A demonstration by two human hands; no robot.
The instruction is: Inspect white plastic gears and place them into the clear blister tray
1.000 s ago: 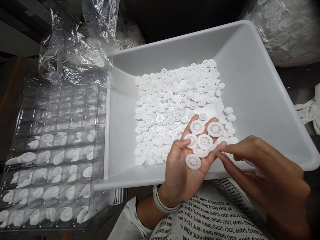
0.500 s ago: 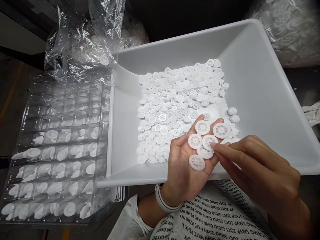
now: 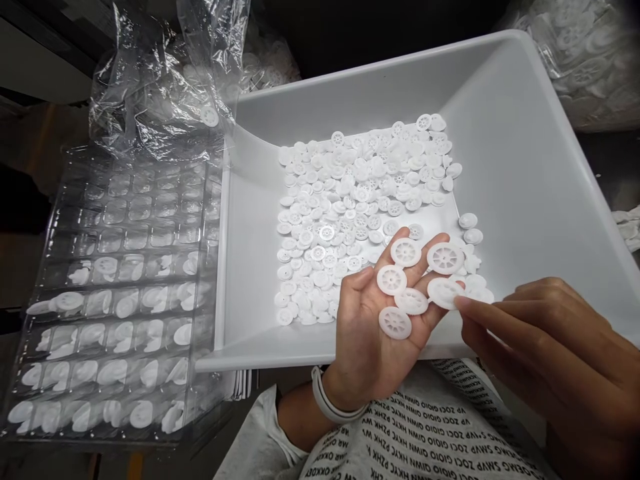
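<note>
My left hand (image 3: pixel 373 333) is palm up above the bin's near side, fingers spread, carrying several white spoked plastic wheels (image 3: pixel 396 323) on its palm and fingers. They lie spread out, some touching each other. My right hand (image 3: pixel 545 340) pinches the edge of one more wheel (image 3: pixel 444 293) between thumb and fingertips, beside the left fingers. That one is tilted, and I cannot tell whether it still rests on the left hand. Beneath and beyond my hands, a loose pile of similar wheels (image 3: pixel 345 187) covers the floor of the white bin (image 3: pixel 540 173).
Left of the bin is a clear plastic tray (image 3: pixel 120 237) with rows of pockets; the nearer rows hold white parts. A clear plastic bag (image 3: pixel 160 100) with white parts lies behind it. Another bag of wheels (image 3: pixel 580 73) stands at the back right.
My right hand has drawn one wheel to the right across the left hand, uncovering the wheel beneath it. The left hand has hardly moved.
</note>
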